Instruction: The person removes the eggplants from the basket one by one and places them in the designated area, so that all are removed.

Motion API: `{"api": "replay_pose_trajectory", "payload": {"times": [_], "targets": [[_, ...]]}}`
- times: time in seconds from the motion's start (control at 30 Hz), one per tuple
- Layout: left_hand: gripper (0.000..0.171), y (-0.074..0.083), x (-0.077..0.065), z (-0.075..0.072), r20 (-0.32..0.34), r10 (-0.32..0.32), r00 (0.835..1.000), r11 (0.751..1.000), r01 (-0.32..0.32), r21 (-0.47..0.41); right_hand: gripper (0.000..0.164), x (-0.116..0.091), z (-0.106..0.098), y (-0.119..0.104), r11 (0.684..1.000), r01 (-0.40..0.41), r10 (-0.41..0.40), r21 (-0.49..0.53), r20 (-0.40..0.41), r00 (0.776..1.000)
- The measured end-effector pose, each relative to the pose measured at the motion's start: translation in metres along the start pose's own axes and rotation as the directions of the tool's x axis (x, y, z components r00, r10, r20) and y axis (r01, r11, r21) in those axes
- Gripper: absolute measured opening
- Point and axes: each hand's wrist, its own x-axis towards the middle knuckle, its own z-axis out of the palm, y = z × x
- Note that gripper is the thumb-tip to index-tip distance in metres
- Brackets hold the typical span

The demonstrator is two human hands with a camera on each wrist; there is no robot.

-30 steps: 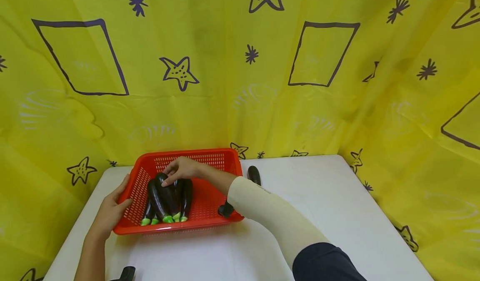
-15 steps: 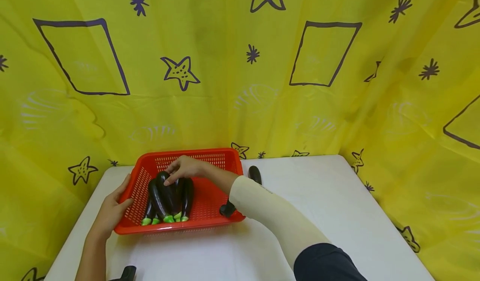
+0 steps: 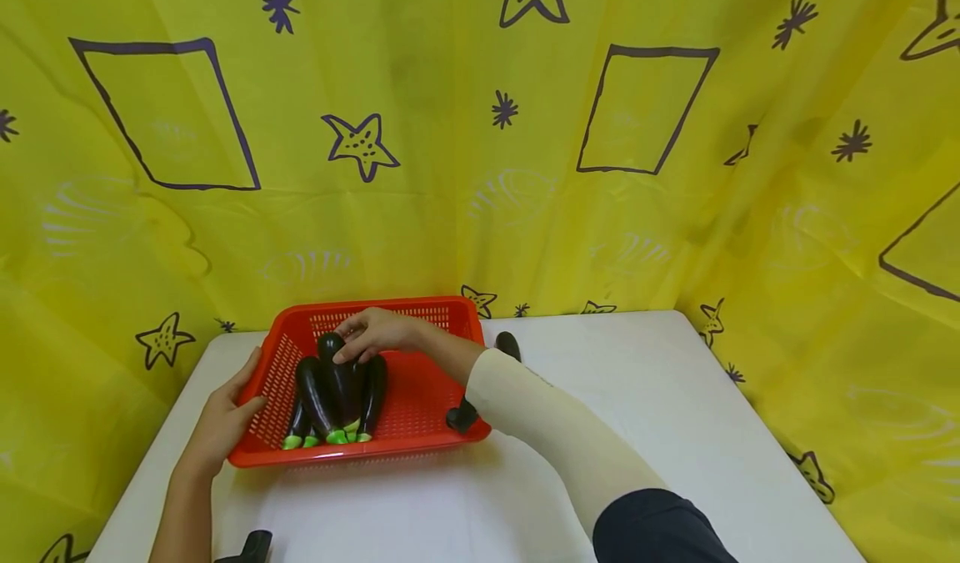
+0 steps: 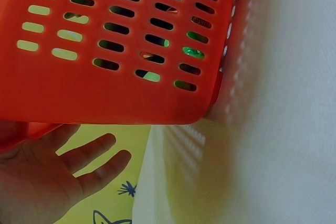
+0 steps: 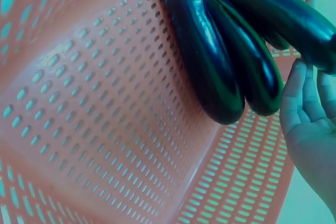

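A red perforated plastic basket (image 3: 412, 388) holds several dark purple eggplants (image 3: 372, 392) with green stem ends facing the near side. My right hand (image 3: 378, 331) pinches the rounded far end of one eggplant (image 3: 341, 384), which lies over the others. In the right wrist view the fingers (image 5: 295, 85) touch that eggplant's (image 5: 294, 19) tip, and two more eggplants (image 5: 202, 51) hang close by. At the basket's left rim is my left hand (image 3: 217, 417), thumb over the rim, fingers along the outside. The left wrist view shows those fingers (image 4: 100, 174) straight and spread below the rim.
On the white table (image 3: 675, 413), just right of the basket, lies another dark eggplant-like thing (image 3: 507, 344), partly behind the right forearm. Yellow patterned cloth (image 3: 465, 129) hangs along the back and sides. Black wrist-camera mounts (image 3: 461, 417) sit near both wrists.
My right hand has shifted slightly away and to the right, and the far end of the pinched eggplant has moved with it. My left hand and the basket have stayed in place.
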Motion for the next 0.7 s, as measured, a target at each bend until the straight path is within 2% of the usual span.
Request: {"api": "replay_pose_trajectory", "payload": {"times": [0.33,0.53,0.7], "targets": [[0.071,0.003,0.000,0.000,0.002,0.000,1.000,1.000,0.000,0.002,0.054,-0.010,-0.012,0.001,0.980,-0.009,0.006,0.199,0.018,1.000],[0.071,0.003,-0.001,-0.001,0.003,0.001,1.000,1.000,-0.001,0.008,0.057,-0.024,-0.021,-0.001,0.977,-0.024,0.021,0.214,0.014,1.000],[0.071,0.003,-0.002,0.001,-0.001,0.007,1.000,1.000,-0.007,0.009,0.053,-0.040,-0.033,-0.001,0.976,-0.001,0.001,0.219,0.000,1.000]]}}
